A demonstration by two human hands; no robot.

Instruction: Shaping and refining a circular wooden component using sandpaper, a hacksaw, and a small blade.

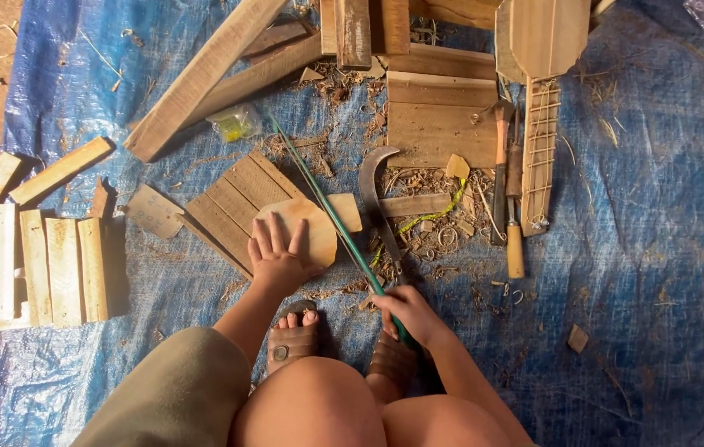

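Observation:
My left hand (pixel 276 252) lies flat with fingers spread on a small rounded wooden piece (pixel 312 225) that rests on a grooved board (pixel 232 203). My right hand (pixel 406 313) is closed around the handle end of a long thin green saw (pixel 331 211), whose blade runs up and left across the rounded piece. A curved sickle-like blade (pixel 371 186) lies just right of the saw. My knees and sandalled feet (pixel 292 339) fill the bottom of the view.
A blue tarp (pixel 633 232) covers the ground, strewn with wood shavings. Planks (pixel 203 74) lie at the top, short slats (pixel 46 265) at left. A chisel (pixel 515 223), a hammer (pixel 499 165) and a stringed-instrument neck (pixel 539 149) lie to the right.

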